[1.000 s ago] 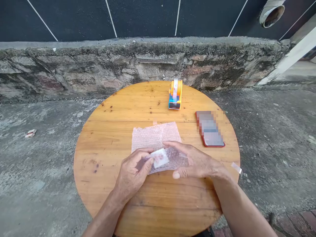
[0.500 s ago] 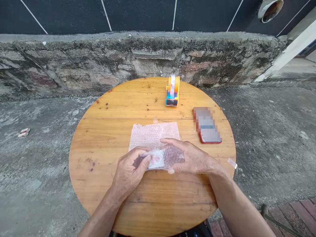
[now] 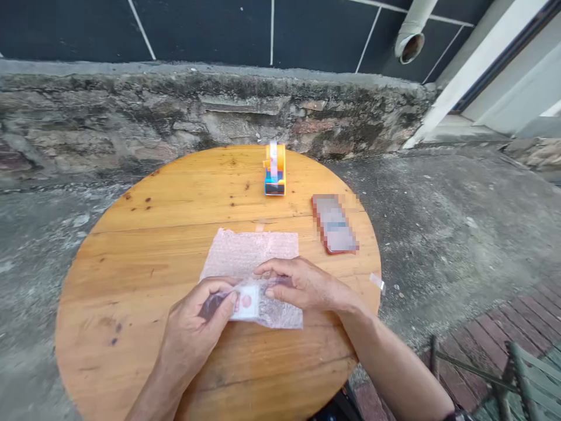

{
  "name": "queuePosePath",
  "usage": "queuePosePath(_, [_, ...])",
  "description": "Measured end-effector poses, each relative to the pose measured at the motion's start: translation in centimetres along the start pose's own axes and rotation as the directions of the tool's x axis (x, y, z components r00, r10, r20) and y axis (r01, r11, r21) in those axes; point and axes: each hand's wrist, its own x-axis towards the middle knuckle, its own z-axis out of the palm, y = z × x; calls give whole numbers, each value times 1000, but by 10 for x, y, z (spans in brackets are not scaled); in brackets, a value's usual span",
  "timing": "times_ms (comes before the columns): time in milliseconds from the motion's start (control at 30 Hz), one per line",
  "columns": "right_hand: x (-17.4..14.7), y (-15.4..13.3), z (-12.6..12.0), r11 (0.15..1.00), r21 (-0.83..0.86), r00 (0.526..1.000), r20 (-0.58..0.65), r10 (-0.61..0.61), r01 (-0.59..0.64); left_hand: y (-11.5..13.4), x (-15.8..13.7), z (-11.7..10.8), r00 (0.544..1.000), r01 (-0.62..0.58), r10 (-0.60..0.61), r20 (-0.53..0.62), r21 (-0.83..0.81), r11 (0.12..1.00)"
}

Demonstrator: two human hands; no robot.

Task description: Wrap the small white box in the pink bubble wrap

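A small white box (image 3: 248,303) with pink print lies inside clear bubble wrap (image 3: 280,314) at the near side of the table. My left hand (image 3: 205,313) grips its left end, thumb on top and fingers behind. At the right of the box, my right hand (image 3: 302,283) has its thumb on the wrap and its fingers curled over the far edge. Behind both hands a flat pinkish sheet of bubble wrap (image 3: 254,248) spreads over the wood; whether it joins the wrap around the box I cannot tell.
On the round wooden table (image 3: 144,263) stand a yellow and blue tape dispenser (image 3: 275,169) at the back and a red-edged phone (image 3: 335,225) at the right. A strip of tape (image 3: 376,281) hangs at the right edge. A stone wall (image 3: 245,114) runs behind.
The view has swung right, so the table sits further left. My right thumb has moved onto the wrap near the box, and a wrap flap now lies spread under that hand.
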Motion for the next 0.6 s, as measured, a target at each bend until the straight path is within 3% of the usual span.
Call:
queuePosePath(333, [3,-4,7,968,-246,999,-15,47,-49,-10,-1,0,1000,30,-31,2,104,994])
queuePosePath(600, [2,-1,10,992,-130,1000,-18,0,-2,-11,-1,-1,1000,24,-22,-17,110,994])
